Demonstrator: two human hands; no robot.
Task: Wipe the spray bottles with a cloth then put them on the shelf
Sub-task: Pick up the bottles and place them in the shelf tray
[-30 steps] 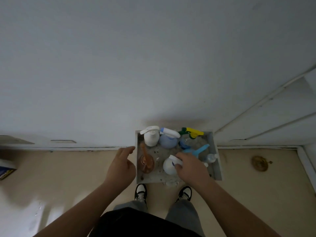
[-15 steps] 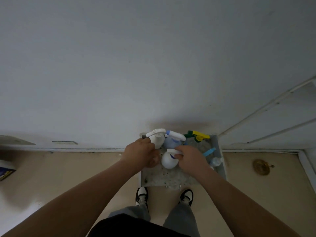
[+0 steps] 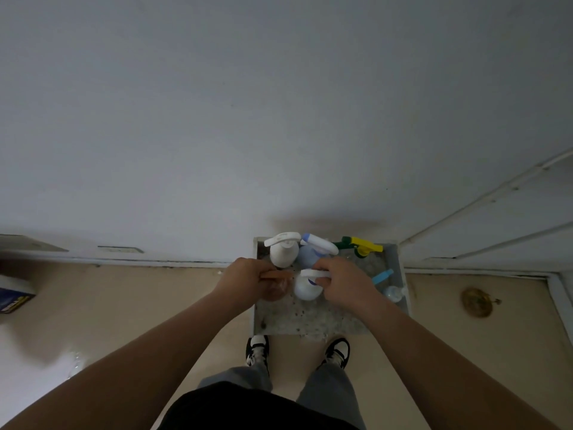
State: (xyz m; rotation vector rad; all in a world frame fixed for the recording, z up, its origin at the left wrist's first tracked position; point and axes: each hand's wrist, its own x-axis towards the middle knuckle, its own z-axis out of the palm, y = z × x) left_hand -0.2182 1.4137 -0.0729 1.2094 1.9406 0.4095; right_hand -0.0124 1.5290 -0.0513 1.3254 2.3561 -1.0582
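Smooth plastic spray bottles [image 3: 280,254] on a speckled, stone-like tray [image 3: 310,319]; matt painted wall [image 3: 279,119]

Shelf [image 3: 313,322] against wall [image 3: 279,119] at 12 o'clock. On it: pump bottle [image 3: 281,255] at 11, spray bottle [image 3: 310,254] at 12. Nearer: left bottle [image 3: 277,290] in left hand [image 3: 248,279], right bottle [image 3: 305,289] in right hand [image 3: 347,282].

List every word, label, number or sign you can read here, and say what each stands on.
No text here can be read.
On the blue box at the left edge: pale lettering, too blurred to read.
On the white spray bottle gripped by the right hand: a blue mark, too small to read.
On the orange bottle gripped by the left hand: no label shows.
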